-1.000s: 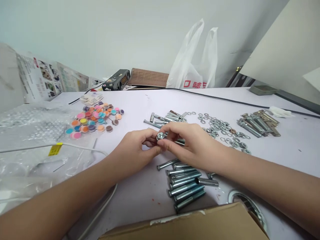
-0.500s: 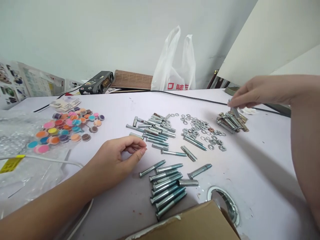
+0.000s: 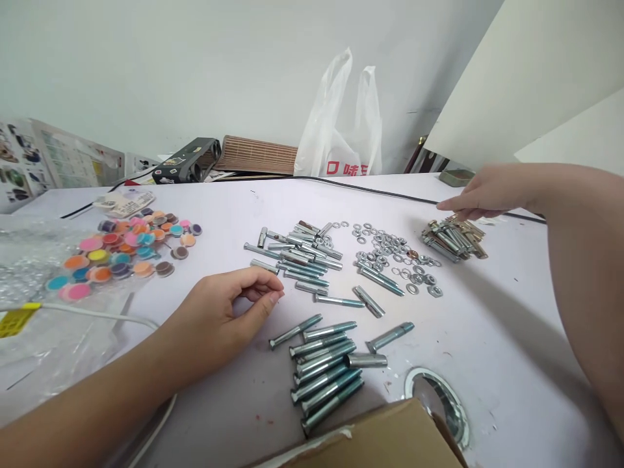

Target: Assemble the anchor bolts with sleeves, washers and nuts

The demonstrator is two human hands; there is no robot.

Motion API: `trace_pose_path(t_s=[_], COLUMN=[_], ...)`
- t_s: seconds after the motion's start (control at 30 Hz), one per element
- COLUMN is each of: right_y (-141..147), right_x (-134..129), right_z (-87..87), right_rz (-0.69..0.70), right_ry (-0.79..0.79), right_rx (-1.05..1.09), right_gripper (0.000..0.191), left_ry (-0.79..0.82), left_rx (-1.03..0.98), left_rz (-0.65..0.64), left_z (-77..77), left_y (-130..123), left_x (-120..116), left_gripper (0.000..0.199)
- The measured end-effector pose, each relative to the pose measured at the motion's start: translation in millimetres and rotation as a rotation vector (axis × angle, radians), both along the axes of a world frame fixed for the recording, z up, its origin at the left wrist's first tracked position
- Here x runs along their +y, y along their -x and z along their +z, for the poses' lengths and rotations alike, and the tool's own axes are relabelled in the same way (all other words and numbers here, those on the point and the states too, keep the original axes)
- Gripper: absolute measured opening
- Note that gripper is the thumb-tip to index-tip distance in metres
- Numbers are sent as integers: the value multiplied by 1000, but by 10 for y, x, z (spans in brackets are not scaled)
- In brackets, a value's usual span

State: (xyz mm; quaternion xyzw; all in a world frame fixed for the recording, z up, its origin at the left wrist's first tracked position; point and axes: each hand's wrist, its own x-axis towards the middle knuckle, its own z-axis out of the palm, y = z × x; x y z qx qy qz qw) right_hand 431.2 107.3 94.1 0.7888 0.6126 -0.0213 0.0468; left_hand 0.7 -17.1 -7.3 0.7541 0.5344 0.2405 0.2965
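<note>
My left hand [image 3: 244, 302] rests on the table beside the bolts, its fingers curled and the thumb tip close to the fingertips, with nothing seen in it. Just right of it lie a pile of metal sleeves and bolts [image 3: 297, 250] and, nearer me, a row of bolts [image 3: 324, 370]. My right hand [image 3: 470, 201] hovers over a heap of assembled anchor bolts [image 3: 453, 239] at the right, fingers apart and holding nothing visible. Washers and nuts [image 3: 387, 247] are scattered between the piles. A loose sleeve [image 3: 368, 301] and a sleeved bolt [image 3: 390, 337] lie apart.
Colourful little pots [image 3: 121, 253] and bubble wrap [image 3: 29, 266] are at the left. A cardboard box [image 3: 380, 439] stands at the near edge, beside a round metal-rimmed hole [image 3: 439, 403]. Behind are a white plastic bag [image 3: 336, 130], a black cable [image 3: 370, 189] and a black box [image 3: 185, 161].
My right hand has let go of the metal piece it held over the right heap, and its fingers have spread. My left hand stays almost where it was.
</note>
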Motion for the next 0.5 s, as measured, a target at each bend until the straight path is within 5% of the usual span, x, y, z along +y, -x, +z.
trace_pose_path(t_s=[0.1,0.17,0.27,0.37,0.5], right_y=[319,664,1192,1484,1456], right_x=[-177,-378,-681,-860,-876], right_z=[69,46,-93,-260,-387], right_rz=[69,328,608,598,580], right_ry=[37,136,433,488,358], right_rx=[62,171,186,18,-90], right_gripper=[37,25,43,49,41], left_ry=[6,-6,-16,-15,-15], left_rx=[-9,-15,-21,-28,-41], left_rz=[-8,-8,-10,-11,-31], left_z=[-3,-12,-24,-18,9], left_y=[8,13,13,6,-4], left_x=[-8,-9,-5,-3,-13], left_gripper=[21,20,18,17,15])
